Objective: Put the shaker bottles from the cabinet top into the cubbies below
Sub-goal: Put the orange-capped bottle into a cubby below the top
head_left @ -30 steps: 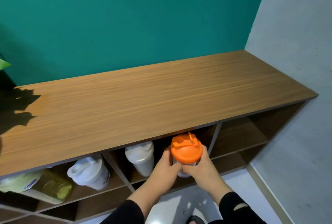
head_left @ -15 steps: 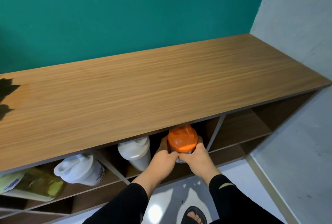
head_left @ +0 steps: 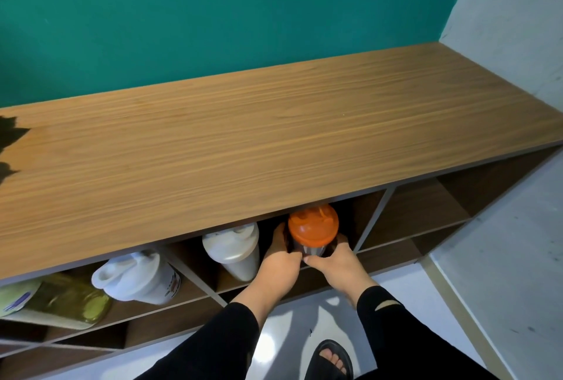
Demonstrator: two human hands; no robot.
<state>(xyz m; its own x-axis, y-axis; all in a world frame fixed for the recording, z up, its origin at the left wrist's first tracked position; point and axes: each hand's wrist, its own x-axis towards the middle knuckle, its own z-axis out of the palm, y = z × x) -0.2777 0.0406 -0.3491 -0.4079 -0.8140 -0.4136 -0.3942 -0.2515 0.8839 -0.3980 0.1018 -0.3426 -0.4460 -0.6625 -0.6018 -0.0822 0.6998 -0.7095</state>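
A long wooden worktop (head_left: 274,142) runs along a teal wall (head_left: 213,14) into a corner with a pale grey wall (head_left: 518,14). Below it, in an upper cubby, the left hand (head_left: 278,261) and right hand (head_left: 338,261) clasp an orange-lidded shaker bottle (head_left: 313,224) from both sides. A white-lidded bottle (head_left: 233,247) stands just beside it; two more bottles sit in cubbies further left.

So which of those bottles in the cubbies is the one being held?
The orange-lidded shaker bottle, in the same upper cubby as the white-lidded bottle. The left hand and right hand grip its base; the other bottles stand untouched.
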